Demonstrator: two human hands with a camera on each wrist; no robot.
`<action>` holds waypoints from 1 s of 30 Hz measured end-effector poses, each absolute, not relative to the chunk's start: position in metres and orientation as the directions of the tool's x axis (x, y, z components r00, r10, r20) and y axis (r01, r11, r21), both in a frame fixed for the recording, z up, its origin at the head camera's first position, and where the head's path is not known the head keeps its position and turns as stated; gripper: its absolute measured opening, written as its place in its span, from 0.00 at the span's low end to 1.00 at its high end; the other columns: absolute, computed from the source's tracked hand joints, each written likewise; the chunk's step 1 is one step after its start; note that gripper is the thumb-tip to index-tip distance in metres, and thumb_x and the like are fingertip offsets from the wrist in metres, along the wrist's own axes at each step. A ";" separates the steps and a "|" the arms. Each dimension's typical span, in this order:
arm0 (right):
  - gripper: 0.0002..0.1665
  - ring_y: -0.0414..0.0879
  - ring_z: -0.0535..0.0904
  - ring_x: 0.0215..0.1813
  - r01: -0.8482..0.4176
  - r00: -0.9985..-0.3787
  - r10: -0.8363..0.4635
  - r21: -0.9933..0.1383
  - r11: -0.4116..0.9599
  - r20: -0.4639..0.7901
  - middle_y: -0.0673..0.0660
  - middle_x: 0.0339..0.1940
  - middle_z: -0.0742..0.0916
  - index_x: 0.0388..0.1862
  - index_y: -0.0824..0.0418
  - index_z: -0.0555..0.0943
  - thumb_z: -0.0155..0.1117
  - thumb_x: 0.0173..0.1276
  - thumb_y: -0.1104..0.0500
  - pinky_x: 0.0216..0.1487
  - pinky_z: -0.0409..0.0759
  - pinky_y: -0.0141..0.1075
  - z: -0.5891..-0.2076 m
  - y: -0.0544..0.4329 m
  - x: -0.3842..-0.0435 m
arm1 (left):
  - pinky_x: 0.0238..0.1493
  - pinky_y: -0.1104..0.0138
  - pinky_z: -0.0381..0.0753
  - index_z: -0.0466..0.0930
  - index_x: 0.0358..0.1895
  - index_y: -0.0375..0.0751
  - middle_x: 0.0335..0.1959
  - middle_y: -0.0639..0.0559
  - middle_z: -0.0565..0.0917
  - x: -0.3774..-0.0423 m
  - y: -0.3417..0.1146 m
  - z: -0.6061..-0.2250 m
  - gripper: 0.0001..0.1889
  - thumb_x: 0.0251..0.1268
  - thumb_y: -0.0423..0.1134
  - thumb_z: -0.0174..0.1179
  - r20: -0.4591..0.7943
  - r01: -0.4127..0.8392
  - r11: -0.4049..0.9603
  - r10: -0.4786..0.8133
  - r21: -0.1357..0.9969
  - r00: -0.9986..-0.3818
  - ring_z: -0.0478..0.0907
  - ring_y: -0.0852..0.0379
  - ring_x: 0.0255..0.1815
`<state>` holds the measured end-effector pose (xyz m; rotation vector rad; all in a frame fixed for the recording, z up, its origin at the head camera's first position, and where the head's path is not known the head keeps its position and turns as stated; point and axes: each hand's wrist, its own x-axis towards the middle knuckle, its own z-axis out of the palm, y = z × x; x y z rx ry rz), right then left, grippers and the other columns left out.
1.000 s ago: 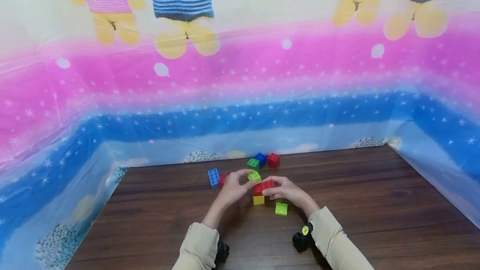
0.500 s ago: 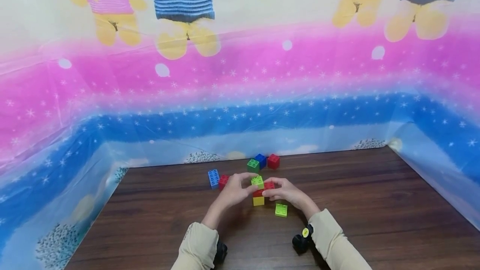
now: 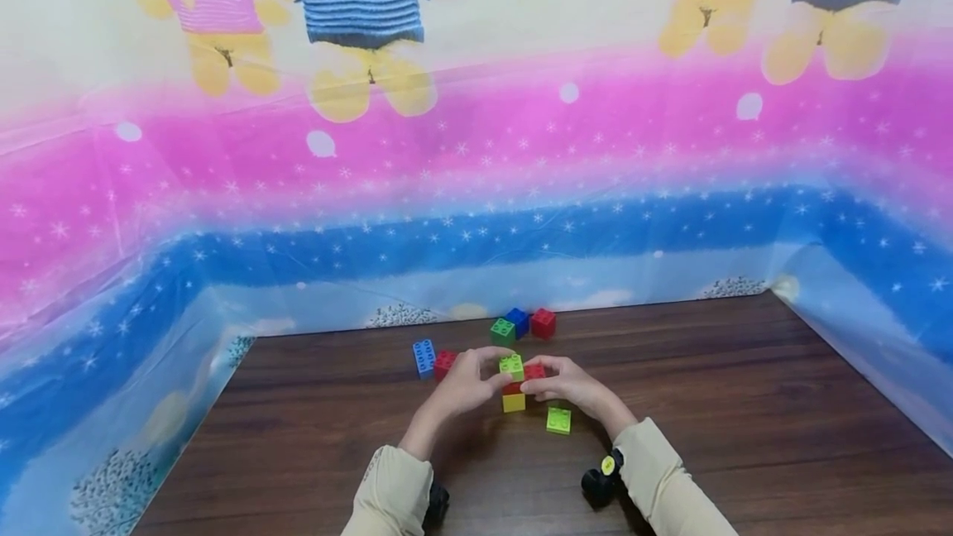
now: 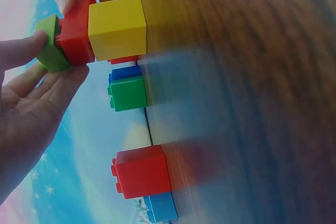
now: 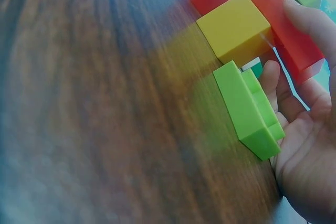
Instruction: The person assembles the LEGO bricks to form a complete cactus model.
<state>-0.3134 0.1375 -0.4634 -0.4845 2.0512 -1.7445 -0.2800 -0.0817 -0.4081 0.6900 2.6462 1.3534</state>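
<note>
My left hand [image 3: 463, 385] pinches a lime-green brick [image 3: 511, 366] between thumb and fingers. That brick sits over the left end of a long red brick [image 5: 289, 34], slightly tilted, with red studs showing beneath it in the left wrist view. A yellow brick [image 3: 514, 401] stands on the table under the red one, whose right part overhangs. My right hand [image 3: 572, 385] grips this overhanging end with thumb and fingers. Just in front of the right hand lies a flat lime-green brick [image 3: 558, 420], studs up in the head view.
Left of the hands are a red brick [image 3: 444, 364] and a light blue brick [image 3: 423, 358]. Behind them stand a green brick [image 3: 502, 331], a dark blue brick [image 3: 518, 322] and another red brick [image 3: 543, 323]. A printed cloth [image 3: 476, 238] borders the brown table [image 3: 313, 437].
The lime-green brick in my left hand has come nearer and down, from behind the red brick to over its left end. The right hand has stayed on the red brick.
</note>
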 end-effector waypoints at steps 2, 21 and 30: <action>0.32 0.44 0.83 0.46 -0.004 -0.861 -0.501 -0.986 0.166 -0.081 0.55 0.48 0.85 0.61 0.68 0.73 0.68 0.64 0.51 0.53 0.84 0.38 -0.464 0.136 -0.312 | 0.65 0.45 0.74 0.76 0.61 0.39 0.60 0.42 0.80 -0.279 -0.082 -0.408 0.19 0.69 0.38 0.58 0.127 0.360 0.508 0.436 0.782 -0.891 0.74 0.41 0.65; 0.32 0.45 0.83 0.47 -0.003 -0.860 -0.501 -0.981 0.192 -0.096 0.59 0.51 0.84 0.61 0.66 0.73 0.68 0.64 0.50 0.57 0.83 0.41 -0.461 0.137 -0.313 | 0.62 0.50 0.78 0.75 0.62 0.40 0.61 0.42 0.79 -0.277 -0.077 -0.410 0.20 0.69 0.36 0.59 0.144 0.358 0.517 0.408 0.778 -0.902 0.75 0.44 0.63; 0.34 0.46 0.82 0.51 -0.011 -0.845 -0.526 -0.980 0.197 -0.096 0.62 0.54 0.83 0.63 0.67 0.71 0.67 0.65 0.49 0.59 0.82 0.42 -0.462 0.139 -0.314 | 0.65 0.48 0.75 0.75 0.61 0.39 0.60 0.41 0.79 -0.275 -0.077 -0.408 0.19 0.68 0.35 0.59 0.141 0.366 0.544 0.411 0.755 -0.901 0.74 0.42 0.64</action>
